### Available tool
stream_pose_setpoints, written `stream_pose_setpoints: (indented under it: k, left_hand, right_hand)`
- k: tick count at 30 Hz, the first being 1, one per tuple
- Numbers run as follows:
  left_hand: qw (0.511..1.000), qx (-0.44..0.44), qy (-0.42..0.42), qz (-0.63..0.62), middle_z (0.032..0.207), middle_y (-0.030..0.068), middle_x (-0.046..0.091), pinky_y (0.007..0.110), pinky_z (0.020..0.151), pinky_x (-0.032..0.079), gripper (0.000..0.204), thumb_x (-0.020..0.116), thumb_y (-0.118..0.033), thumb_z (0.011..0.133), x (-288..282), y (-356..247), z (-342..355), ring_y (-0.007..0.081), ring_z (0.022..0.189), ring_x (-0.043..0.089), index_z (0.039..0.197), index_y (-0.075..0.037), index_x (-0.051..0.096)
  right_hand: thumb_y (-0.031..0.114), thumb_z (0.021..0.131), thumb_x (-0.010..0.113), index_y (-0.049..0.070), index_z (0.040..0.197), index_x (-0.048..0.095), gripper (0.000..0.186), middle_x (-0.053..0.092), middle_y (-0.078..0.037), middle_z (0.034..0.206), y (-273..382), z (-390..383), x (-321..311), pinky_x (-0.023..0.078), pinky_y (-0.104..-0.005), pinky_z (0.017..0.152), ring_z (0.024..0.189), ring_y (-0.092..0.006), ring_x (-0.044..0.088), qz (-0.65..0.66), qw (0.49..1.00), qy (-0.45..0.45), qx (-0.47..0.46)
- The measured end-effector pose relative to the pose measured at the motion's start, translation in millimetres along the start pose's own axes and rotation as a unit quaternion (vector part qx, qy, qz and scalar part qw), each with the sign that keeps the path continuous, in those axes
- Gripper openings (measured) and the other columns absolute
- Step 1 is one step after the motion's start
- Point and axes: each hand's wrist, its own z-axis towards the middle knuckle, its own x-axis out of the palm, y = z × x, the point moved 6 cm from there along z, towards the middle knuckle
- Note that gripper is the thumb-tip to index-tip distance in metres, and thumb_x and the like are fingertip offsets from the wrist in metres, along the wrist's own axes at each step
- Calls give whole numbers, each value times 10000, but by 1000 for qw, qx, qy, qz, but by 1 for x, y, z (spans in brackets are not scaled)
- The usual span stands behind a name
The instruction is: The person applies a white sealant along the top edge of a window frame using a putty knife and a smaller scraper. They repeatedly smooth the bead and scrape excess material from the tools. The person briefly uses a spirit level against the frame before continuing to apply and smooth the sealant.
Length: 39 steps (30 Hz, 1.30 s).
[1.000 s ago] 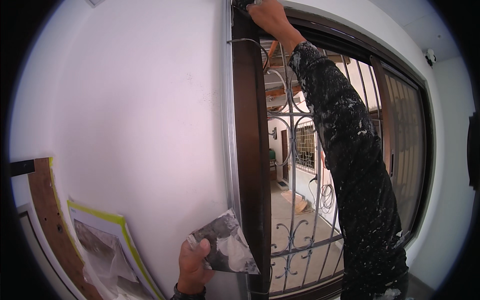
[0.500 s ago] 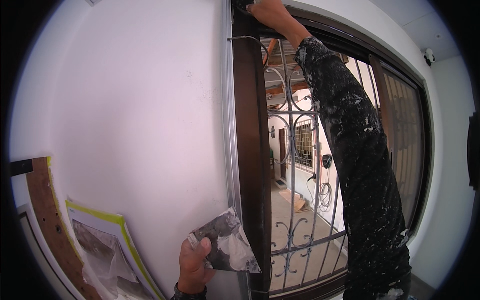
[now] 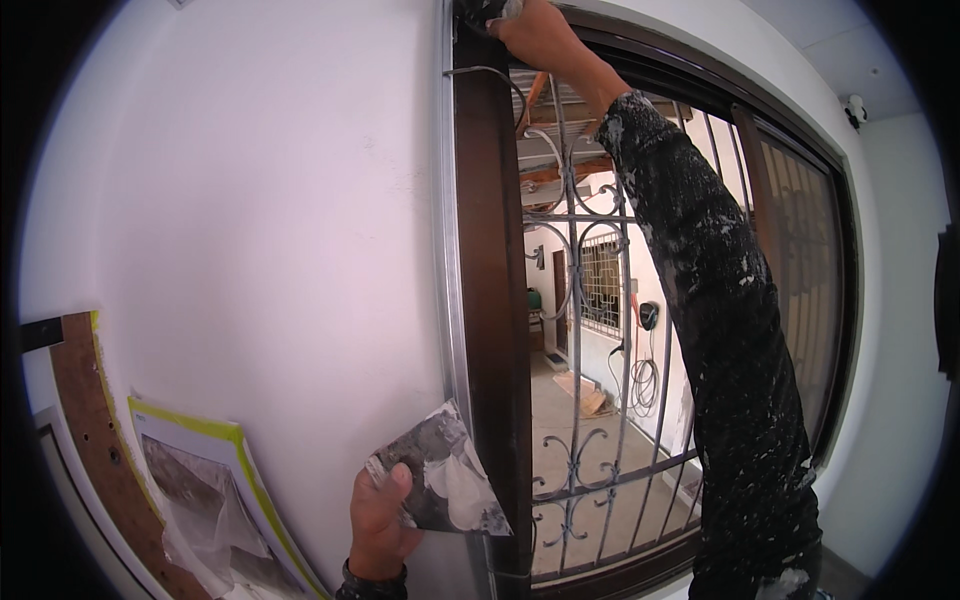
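Observation:
Low beside the window frame, my left hand (image 3: 378, 510) grips a flat metal putty board (image 3: 435, 480) by its left edge, thumb on top. White putty (image 3: 462, 490) lies in a smeared mound on its face. My right arm, in a black sleeve spotted with white, stretches up to the window's upper left corner. There my right hand (image 3: 535, 35) is closed around a dark object (image 3: 482, 12) smeared with pale stuff; the top edge of the picture cuts it off, so its kind is unclear. A pale metal strip (image 3: 452, 250) runs down the wall's edge next to the brown frame (image 3: 487, 250).
A scrolled iron grille (image 3: 572, 300) fills the window opening, with a courtyard behind it. A thin dark wire (image 3: 490, 70) curves off the frame. At lower left, a picture board (image 3: 215, 500) edged in yellow-green tape and a brown plank (image 3: 90, 400) lean by the white wall (image 3: 270, 220).
The frame and grille sit slightly farther left in view. Both hands keep their holds; the right hand appears slightly lower and farther right, and the board has shifted a little left and up.

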Motion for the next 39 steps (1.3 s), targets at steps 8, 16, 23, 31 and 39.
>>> stream_pose_setpoints:
  k: [8,16,23,31,39]
  left_hand:
    - [1000,10,-2,-15,1238,171,645,458,983,530,432,533,-146,982,-2,1,-1,294,1120,654,1358,60,480]
    - [1000,6,7,-25,1296,171,609,458,1003,514,452,532,-115,977,1,1,1,306,1163,627,1390,46,447]
    - [1000,1,10,-28,1312,165,598,461,1010,507,468,545,-112,976,2,-1,-1,312,1182,615,1406,36,435]
    - [999,5,-2,-33,1294,162,610,459,999,521,440,550,-112,983,1,-1,0,300,1161,628,1389,30,457]
    - [1000,10,-17,-5,1258,151,636,444,997,518,465,561,-157,965,2,-1,0,284,1129,645,1381,30,469]
  right_hand:
    - [360,869,696,-135,925,677,499,677,-317,872,11,-40,-64,537,-444,805,893,-424,685,40,993,46,105]
    - [333,850,677,-145,933,675,486,672,-361,989,-24,11,-1,527,-460,893,1012,-491,650,106,985,-52,122]
    - [185,808,599,-122,898,689,333,678,-345,961,-12,23,7,516,-479,889,961,-499,649,121,987,-31,105]
    - [187,790,589,-104,874,704,325,675,-349,946,-13,31,22,515,-483,890,938,-506,647,69,995,-12,74]
    - [211,791,603,-105,865,703,340,680,-340,946,-19,20,23,528,-462,891,955,-488,660,29,998,15,53]
